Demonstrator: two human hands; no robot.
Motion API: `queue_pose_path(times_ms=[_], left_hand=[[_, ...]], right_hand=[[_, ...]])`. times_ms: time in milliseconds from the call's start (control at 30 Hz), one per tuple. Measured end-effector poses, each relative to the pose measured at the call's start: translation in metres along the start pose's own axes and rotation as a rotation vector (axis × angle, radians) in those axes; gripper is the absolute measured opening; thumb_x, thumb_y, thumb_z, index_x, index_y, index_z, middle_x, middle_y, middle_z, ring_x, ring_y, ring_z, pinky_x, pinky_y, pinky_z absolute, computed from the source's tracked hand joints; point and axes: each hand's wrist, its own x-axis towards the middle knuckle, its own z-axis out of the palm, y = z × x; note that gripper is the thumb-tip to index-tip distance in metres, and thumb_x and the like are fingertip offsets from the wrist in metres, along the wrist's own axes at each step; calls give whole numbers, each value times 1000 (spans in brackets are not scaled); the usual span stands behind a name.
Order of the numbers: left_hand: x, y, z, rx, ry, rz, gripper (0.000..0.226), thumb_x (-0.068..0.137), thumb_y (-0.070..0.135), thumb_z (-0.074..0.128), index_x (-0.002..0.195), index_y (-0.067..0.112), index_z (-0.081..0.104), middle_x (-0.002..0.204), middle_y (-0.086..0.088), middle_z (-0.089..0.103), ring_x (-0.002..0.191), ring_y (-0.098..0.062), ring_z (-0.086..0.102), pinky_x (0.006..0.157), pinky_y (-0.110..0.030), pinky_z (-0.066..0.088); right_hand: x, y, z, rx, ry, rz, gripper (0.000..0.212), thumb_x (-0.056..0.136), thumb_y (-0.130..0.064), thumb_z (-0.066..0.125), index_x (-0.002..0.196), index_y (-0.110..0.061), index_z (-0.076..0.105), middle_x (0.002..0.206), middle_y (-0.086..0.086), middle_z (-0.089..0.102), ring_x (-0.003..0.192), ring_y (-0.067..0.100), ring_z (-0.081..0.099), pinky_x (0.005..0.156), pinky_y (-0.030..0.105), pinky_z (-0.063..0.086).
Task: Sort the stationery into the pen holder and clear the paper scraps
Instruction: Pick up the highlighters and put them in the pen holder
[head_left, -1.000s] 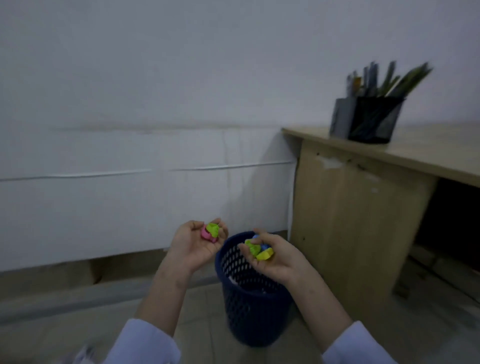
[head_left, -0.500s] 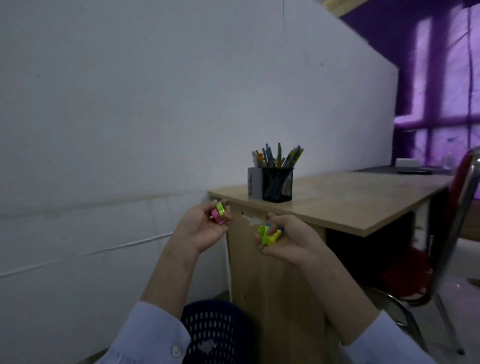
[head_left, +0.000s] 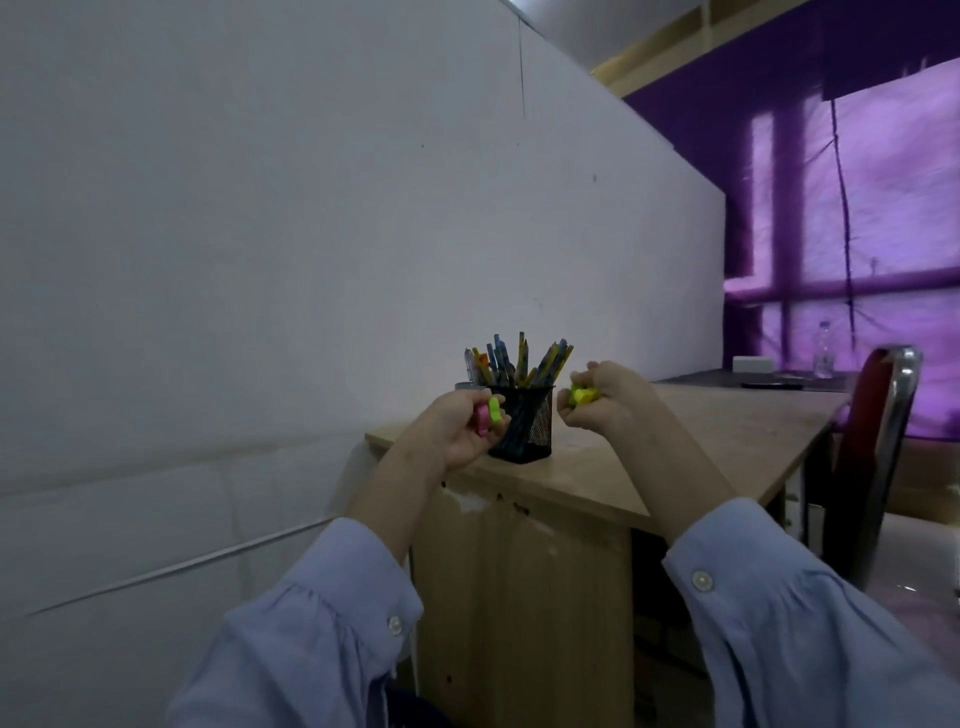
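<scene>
Two fists of crumpled paper scraps (head_left: 582, 395) flank the pen holder (head_left: 522, 423) on the table (head_left: 727, 431): left hand (head_left: 457, 426) nearer it, right hand (head_left: 608, 400) just beside, fingers (head_left: 605, 376) clamped tight.

"Where is the pen holder (head_left: 524, 426)?"
"On the desk (head_left: 727, 436), at its left end, with pens (head_left: 511, 358) in it."
"And the hands?"
"The left hand (head_left: 457, 431) is just left of it and the right hand (head_left: 608, 400) just right, with paper scraps (head_left: 581, 395) in both. The chair (head_left: 878, 467) is right of the desk."
</scene>
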Motion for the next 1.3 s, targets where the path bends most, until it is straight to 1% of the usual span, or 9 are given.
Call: queue_pose_path(times_ms=[133, 233, 433, 633, 767, 967, 1067, 1167, 1300], left_hand=[[29, -3, 6, 229, -16, -17, 24, 100, 14, 36, 98, 0, 55, 84, -11, 51, 68, -15, 51, 44, -16, 48], [47, -3, 13, 345, -136, -60, 24, 99, 12, 38, 105, -2, 57, 81, -10, 55, 66, -14, 52, 49, -17, 50], [79, 17, 24, 483, -253, -71, 22, 100, 15, 38, 105, 4, 57, 82, -8, 61, 64, -13, 57, 49, -17, 51], [96, 41, 25, 449, -244, 9, 18, 98, 12, 41, 107, 3, 54, 81, -10, 62, 61, -13, 55, 48, -16, 49], [103, 48, 29, 426, -211, 62, 17, 99, 11, 39, 100, 1, 52, 80, -12, 59, 61, -15, 57, 46, -16, 51], [120, 37, 30, 486, -115, 234, 18, 97, 12, 48, 103, -4, 56, 86, -13, 58, 70, -19, 60, 55, -21, 56], [128, 32, 32, 562, -79, 311, 18, 98, 16, 49, 100, 0, 55, 89, -10, 56, 75, -16, 60, 52, -17, 54], [136, 28, 34, 685, -21, 359, 19, 98, 21, 49, 91, 4, 54, 85, -7, 52, 73, -13, 56, 49, -14, 52], [144, 25, 34, 953, 5, 362, 27, 97, 27, 48, 80, 7, 54, 73, -4, 51, 63, -11, 54, 52, -16, 49]], right_hand=[[44, -3, -8, -100, 72, -8, 13, 99, 1, 33, 94, -1, 45, 92, 11, 40, 68, 23, 39, 88, 32, 45], [73, -2, -9, -195, 106, -13, 25, 100, -3, 36, 77, -2, 45, 77, 9, 40, 65, 21, 41, 94, 37, 47], [114, -10, 0, -348, 8, 24, 28, 99, -2, 36, 77, -4, 54, 76, 11, 54, 64, 21, 54, 64, 32, 51], [135, -22, 15, -450, -13, -56, 29, 93, 6, 32, 91, -5, 59, 98, 14, 56, 87, 27, 55, 63, 32, 47], [143, -24, 21, -426, -38, -159, 26, 94, 4, 32, 96, -12, 53, 92, 12, 59, 79, 26, 57, 58, 32, 46], [153, -12, 27, -337, -23, -300, 31, 89, 11, 40, 109, -12, 47, 110, 20, 58, 77, 27, 60, 55, 33, 52], [158, -4, 29, -373, -10, -348, 32, 87, 10, 45, 105, -16, 45, 112, 20, 57, 77, 28, 60, 45, 29, 48], [167, 4, 29, -426, 42, -408, 22, 91, -2, 53, 103, -18, 45, 112, 17, 55, 84, 27, 57, 61, 35, 50], [176, 11, 26, -498, 113, -517, 15, 96, -13, 52, 104, -22, 43, 115, 14, 49, 77, 20, 50, 58, 30, 43]])
